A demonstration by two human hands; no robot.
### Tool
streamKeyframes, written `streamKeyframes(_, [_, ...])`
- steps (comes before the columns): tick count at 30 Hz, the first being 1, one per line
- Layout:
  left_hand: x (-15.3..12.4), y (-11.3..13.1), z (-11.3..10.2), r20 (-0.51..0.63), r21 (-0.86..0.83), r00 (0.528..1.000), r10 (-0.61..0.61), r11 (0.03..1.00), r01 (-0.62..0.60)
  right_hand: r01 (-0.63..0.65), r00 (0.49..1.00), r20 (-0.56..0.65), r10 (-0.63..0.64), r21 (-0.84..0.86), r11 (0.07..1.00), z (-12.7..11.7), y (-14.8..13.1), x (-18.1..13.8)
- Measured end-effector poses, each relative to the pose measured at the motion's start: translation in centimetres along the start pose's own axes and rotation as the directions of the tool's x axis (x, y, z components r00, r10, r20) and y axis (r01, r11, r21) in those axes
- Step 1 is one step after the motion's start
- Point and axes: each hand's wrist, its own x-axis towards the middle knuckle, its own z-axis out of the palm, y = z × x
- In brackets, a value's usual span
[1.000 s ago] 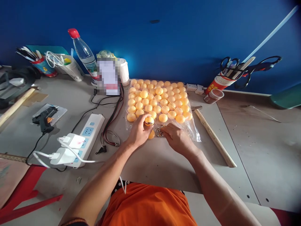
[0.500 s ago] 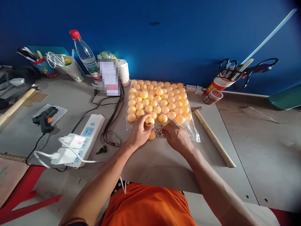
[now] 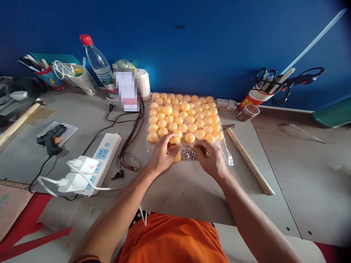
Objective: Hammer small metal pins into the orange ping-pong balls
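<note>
My left hand (image 3: 162,155) grips an orange ping-pong ball (image 3: 174,140) with dark markings between thumb and fingers. Just below it, by the thumb, another orange ball (image 3: 177,157) rests on the table. Small shiny metal pieces (image 3: 189,153) lie in a loose pile between my hands. Over the right edge of that pile is my right hand (image 3: 208,157), its thumb and fingers pinched together; whatever is between the tips is too small to make out. Behind both hands lies a clear plastic bag (image 3: 227,155) full of orange balls (image 3: 189,119) in rows.
Right of the bag lies a wooden-handled hammer (image 3: 249,160). A power strip (image 3: 105,155) with white plugs and a glue gun (image 3: 52,138) are at left. A water bottle (image 3: 98,65), phone (image 3: 126,89) and white bottle (image 3: 144,84) stand behind; a red cup with scissors (image 3: 256,95) is back right.
My right hand has shifted slightly right, its fingers drawn together, uncovering more of the metal pieces. My left hand still holds the marked ball in nearly the same place, tilted a little.
</note>
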Motion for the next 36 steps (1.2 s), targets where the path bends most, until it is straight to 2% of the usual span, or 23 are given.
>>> streamKeyframes(3, [0.0, 0.2, 0.0, 0.006, -0.003, 1.0, -0.002, 1.0, 0.002, 0.005, 1.0, 0.007, -0.005, 0.028, 1.0, 0.1, 0.0, 0.0])
streamKeyframes(9, [0.0, 0.5, -0.1, 0.018, -0.013, 0.999, -0.027, 1.0, 0.027, -0.098, 0.995, 0.024, 0.096, 0.118, 0.988, 0.2, 0.0, -0.1])
streamKeyframes(14, [-0.1, 0.3, -0.1, 0.037, 0.009, 0.999, -0.012, 1.0, 0.011, -0.117, 0.993, 0.025, 0.114, 0.158, 0.981, 0.3, 0.1, -0.1])
streamKeyframes(19, [-0.1, 0.2, -0.2, 0.059, 0.068, 0.993, 0.098, 0.992, -0.102, -0.02, 0.998, 0.055, 0.012, 0.139, 0.99, 0.2, 0.0, 0.1])
streamKeyframes(25, [0.0, 0.3, -0.3, 0.064, 0.099, 0.991, 0.113, 0.988, -0.119, 0.006, 1.0, 0.025, -0.007, 0.066, 0.998, 0.2, 0.1, 0.2])
streamKeyframes(31, [0.1, 0.1, -0.3, 0.072, 0.115, 0.99, 0.124, 0.985, -0.132, 0.099, 0.982, 0.155, -0.106, 0.05, 0.994, -0.8, 0.2, 0.4])
streamKeyframes(36, [0.1, 0.2, -0.3, 0.072, 0.125, 0.989, 0.128, 0.983, -0.136, 0.146, 0.953, 0.272, -0.136, -0.016, 0.989, -0.9, 0.8, 0.3])
